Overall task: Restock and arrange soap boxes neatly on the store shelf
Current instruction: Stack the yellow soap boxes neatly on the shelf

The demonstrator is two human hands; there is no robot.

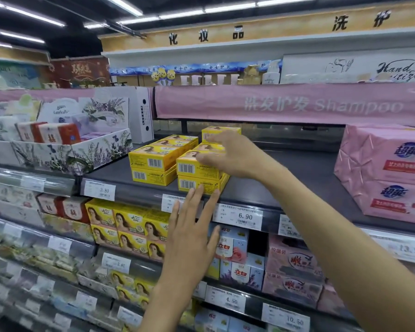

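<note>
Behind right hand [233,154] — half-hidden soap boxes [194,168]

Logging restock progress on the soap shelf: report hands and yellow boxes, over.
Left hand open, fingertips at the lower front box. Right hand flat on the right stack. Yellow soap boxes stacked two high on the shelf. Nothing blocking.

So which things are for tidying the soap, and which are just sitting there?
For the job:
yellow soap boxes
shelf
left hand
right hand

Just sitting there:
pink packs
flowery display box
price tags
pink banner
</note>
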